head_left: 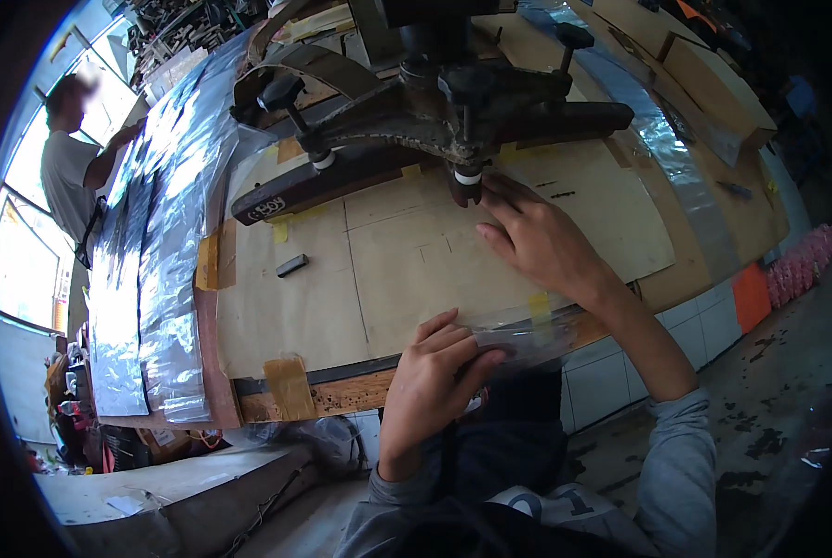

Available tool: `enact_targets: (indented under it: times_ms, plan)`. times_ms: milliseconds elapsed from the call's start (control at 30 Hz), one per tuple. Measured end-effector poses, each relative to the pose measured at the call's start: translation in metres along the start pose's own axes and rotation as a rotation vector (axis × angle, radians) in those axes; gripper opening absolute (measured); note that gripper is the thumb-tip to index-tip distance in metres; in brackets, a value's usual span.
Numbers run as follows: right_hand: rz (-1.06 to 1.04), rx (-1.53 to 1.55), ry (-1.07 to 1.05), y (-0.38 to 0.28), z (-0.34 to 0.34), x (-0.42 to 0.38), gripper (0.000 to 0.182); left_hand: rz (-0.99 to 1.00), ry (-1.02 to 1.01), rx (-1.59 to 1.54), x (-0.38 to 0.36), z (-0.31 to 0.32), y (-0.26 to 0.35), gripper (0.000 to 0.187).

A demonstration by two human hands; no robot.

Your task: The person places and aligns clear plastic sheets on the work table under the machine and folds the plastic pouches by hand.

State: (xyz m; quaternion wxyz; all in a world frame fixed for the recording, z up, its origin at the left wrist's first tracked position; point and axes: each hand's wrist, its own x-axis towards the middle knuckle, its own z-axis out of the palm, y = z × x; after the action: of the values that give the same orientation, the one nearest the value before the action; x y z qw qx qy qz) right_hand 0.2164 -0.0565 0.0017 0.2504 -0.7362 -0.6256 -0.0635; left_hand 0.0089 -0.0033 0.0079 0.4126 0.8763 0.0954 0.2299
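Observation:
My left hand point(436, 386) is at the front edge of the worktable, fingers curled over a clear plastic bag point(523, 346) that lies along the edge. My right hand point(544, 237) rests low over the tan sheet point(416, 270), its thumb apart and its fingers stretched toward the dark forked tip point(466, 191) of a metal clamp frame point(407, 107). Part of its fingertips is hidden beside that tip. Pencil-like lines cross the sheet. To the left on it lies a small dark block point(292, 266).
Yellow tape point(289, 389) holds the sheet's edges. Shiny plastic sheeting point(174, 251) covers the table's left side. A cardboard box point(718, 88) stands at the back right. Another person point(72, 172) stands at the left. Pink wrapped bundles point(804, 270) are on the right.

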Motion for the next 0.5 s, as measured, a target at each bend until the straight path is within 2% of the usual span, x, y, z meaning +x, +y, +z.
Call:
enact_targets:
  times_ms: [267,367,500]
  plan:
    - [0.004,-0.020,0.027,0.0005,0.0023,0.0019,0.043,-0.018,0.011,-0.042,0.0022,-0.0046,0.0022,0.019]
    - [0.010,0.015,0.038,0.0007,0.0037,0.0016,0.036,-0.012,0.018,-0.044,0.0015,-0.0031,0.0005,0.019]
    - [0.005,-0.025,0.010,-0.0010,0.0003,0.0029,0.042,-0.036,0.013,-0.055,0.0020,-0.0042,0.0018,0.008]
